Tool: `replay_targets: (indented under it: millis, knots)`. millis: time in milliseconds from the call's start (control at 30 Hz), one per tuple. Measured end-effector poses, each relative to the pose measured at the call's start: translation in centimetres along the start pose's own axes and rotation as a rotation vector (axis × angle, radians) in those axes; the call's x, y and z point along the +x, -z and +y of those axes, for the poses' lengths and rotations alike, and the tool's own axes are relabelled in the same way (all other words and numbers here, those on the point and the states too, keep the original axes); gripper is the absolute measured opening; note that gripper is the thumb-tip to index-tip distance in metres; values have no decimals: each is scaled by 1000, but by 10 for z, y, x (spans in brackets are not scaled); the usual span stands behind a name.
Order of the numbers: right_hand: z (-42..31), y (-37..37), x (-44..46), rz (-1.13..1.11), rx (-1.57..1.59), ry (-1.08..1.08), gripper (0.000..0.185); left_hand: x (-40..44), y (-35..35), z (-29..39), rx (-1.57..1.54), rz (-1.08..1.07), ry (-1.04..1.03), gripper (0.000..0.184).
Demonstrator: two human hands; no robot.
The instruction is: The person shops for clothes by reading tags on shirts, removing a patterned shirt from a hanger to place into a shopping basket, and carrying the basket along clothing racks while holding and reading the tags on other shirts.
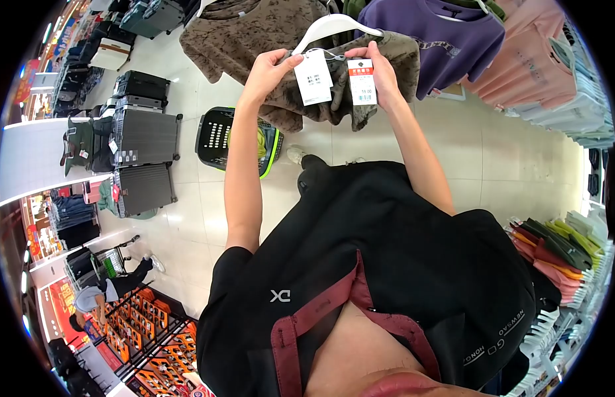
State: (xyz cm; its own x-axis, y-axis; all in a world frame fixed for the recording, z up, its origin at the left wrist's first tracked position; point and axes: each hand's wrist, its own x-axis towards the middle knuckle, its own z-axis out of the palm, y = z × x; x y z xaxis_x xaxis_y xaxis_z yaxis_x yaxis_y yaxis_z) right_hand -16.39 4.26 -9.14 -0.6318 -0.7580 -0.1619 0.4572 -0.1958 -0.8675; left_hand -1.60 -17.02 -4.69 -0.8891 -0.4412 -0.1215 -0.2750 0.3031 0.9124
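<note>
A mottled brown shirt (271,99) hangs in front of me on a white hanger (334,26). My left hand (271,71) is closed at its left shoulder, near the hanger's end. The left thumb tip meets the edge of a white paper tag (313,78) with printed text. Between the thumb and finger of my right hand (381,74) is the top of a red-and-white price tag (362,85) with a barcode. A thin string loop joins the tags near the neckline. Cloth behind the right hand is partly hidden.
Another brown shirt (248,30), a purple shirt (440,40) and pink shirts (529,49) hang around it. A black basket with green trim (215,135) stands on the floor. Grey suitcases (145,135) line the left. A person (99,298) is by orange racks; folded clothes (552,258) hang right.
</note>
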Motion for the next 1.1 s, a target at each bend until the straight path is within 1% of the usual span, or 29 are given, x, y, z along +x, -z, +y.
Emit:
replay_targets:
  millis: [233, 567, 667, 767, 900, 967, 1100]
  knots:
    - [4, -5, 7, 4, -12, -3, 57, -5, 6, 7, -49, -12, 98, 28]
    - [8, -12, 13, 15, 6, -38, 56, -2, 15, -3, -54, -21, 114, 29]
    - [11, -9, 13, 2, 0, -26, 54, -2, 17, -6, -21, -3, 101, 28]
    - [14, -4, 11, -7, -9, -24, 49, -3, 21, -10, -34, 25, 68, 29]
    - [18, 11, 0, -43, -100, 45, 43, -13, 22, 0, -66, 87, 10, 29]
    - [17, 22, -8, -74, -154, 63, 41, -18, 20, 5, -118, 133, -51, 28]
    - [28, 50, -28, -110, -191, -42, 38, -35, 19, 33, -59, 189, -60, 28]
